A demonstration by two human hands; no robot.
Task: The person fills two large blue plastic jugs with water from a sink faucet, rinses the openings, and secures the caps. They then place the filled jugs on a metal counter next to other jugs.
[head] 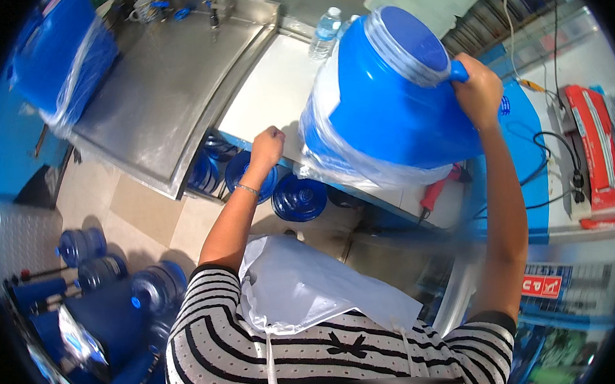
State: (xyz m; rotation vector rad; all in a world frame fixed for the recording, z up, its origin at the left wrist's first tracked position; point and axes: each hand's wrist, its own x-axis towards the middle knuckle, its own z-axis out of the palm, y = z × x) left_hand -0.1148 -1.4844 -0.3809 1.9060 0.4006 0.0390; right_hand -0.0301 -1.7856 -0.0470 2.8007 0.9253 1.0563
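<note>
My right hand [478, 89] grips a short blue handle beside the round neck of a large blue plastic container [375, 98]. The container's mouth faces up and to the right, and its neck looks wrapped in clear film. More clear plastic film [391, 173] gathers around its lower side, above the white counter [266, 83]. My left hand [268, 147] hovers by the counter's front edge, left of the container, with its fingers curled and nothing visible in them. What is under the container is hidden.
Left of the counter is a stainless steel sink top [158, 90] with a film-wrapped blue container [62, 64]. Clear bottles [325, 32] stand behind. A red hand-held tool [437, 192] lies at right, near black cables [575, 170]. Blue water jugs [300, 196] sit below; several more [157, 285] lie lower left.
</note>
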